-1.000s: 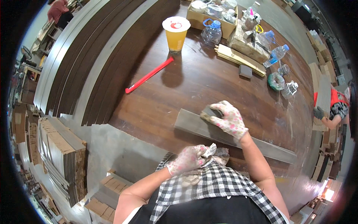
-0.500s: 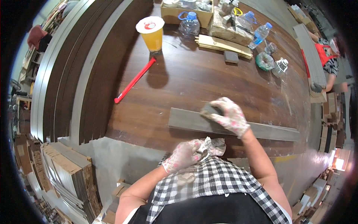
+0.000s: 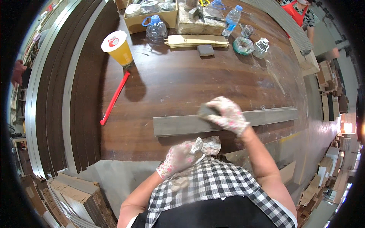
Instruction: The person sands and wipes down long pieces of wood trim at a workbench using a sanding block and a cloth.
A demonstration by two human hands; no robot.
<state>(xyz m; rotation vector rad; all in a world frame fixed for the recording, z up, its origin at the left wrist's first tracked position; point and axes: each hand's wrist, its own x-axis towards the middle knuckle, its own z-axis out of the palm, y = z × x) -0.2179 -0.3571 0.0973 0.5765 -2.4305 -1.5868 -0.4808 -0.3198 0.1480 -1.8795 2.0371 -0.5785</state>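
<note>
A grey strip board lies across the near part of the brown table. My right hand, in a floral glove, grips a dark grey sanding block against the top of the board, left of its middle. The block is partly covered by the fingers and slightly blurred. Close to my apron, my gloved left hand is closed on a crumpled whitish rag, just in front of the board's near edge. Another grey sanding block rests farther back on the table.
Long dark boards are stacked along the left. A cup of orange drink stands behind a red strip. At the back are a cardboard box, light wooden slats and bottles. A co-worker stands at the far right.
The whole view has shifted and turned, so table things appear farther left. My right hand with the sanding block sits a little differently along the board. My left hand still holds the rag.
</note>
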